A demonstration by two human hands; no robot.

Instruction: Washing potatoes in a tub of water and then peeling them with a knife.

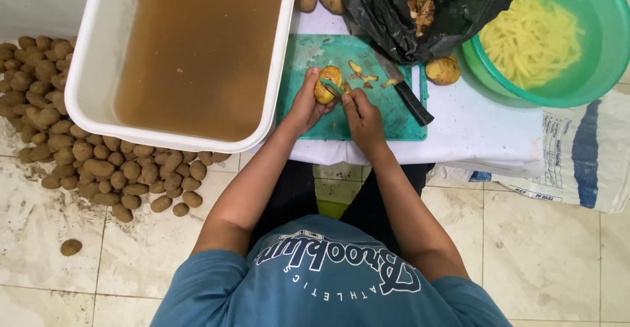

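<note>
The left hand [307, 104] is gripping a half-peeled, yellow-brown oval potato [326, 84] above the green plastic cutting board [315, 54], while the right hand [363, 118] is clenching a small green-handled peeler [332, 88] against it. The potato looks firm, fairly light and probably slippery where it is bare, so holding it by its unpeeled end seems safest. 1 black-handled knife [405, 90] is lying nearby.

A floor of pale marbled tiles [545, 248] is seen, soiled with earth toward 9 o'clock. A white-covered table [472, 130] is set at 12 o'clock. Even, soft light is cast throughout.
</note>
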